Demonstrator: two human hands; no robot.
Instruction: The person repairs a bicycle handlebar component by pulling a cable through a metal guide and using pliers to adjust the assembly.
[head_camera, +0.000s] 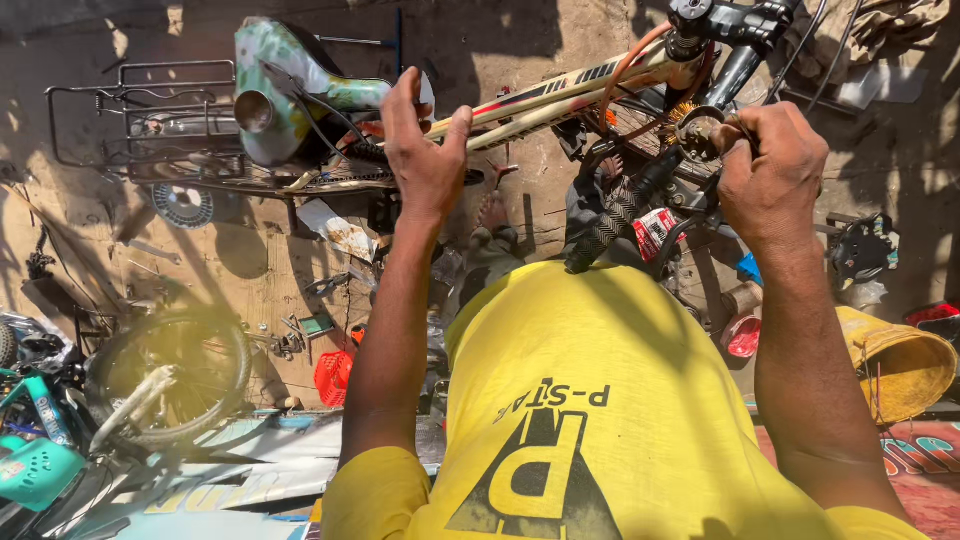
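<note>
The left hand was closed over the pale top tube of the bicycle frame, fingers curled over the far side and the thumb up beside them, so its grip was wrapped tight on the tube with no gap showing. Just left of that grip sat the patterned saddle, and farther left a wire rear rack stuck out over the dirt ground. Below it a loose wheel and a small red basket lay well apart from either hand.

To the right, the right hand was fisted around a small dark metal part beside the fork and head tube; its grip was shut, though how the fingertips sat on the part was hidden. The ribbed black handlebar grip hung just left of and below that fist, and a yellow bucket stood lower right.

The risks, as I judged them: the frame looked held up mostly by the one hand, so a slack hold there could have let it swing or drop onto the clutter. The right fist sat close to cables and an orange sprocket, where a slip could have pinched fingers or dropped the small part into the scattered bits below.
</note>
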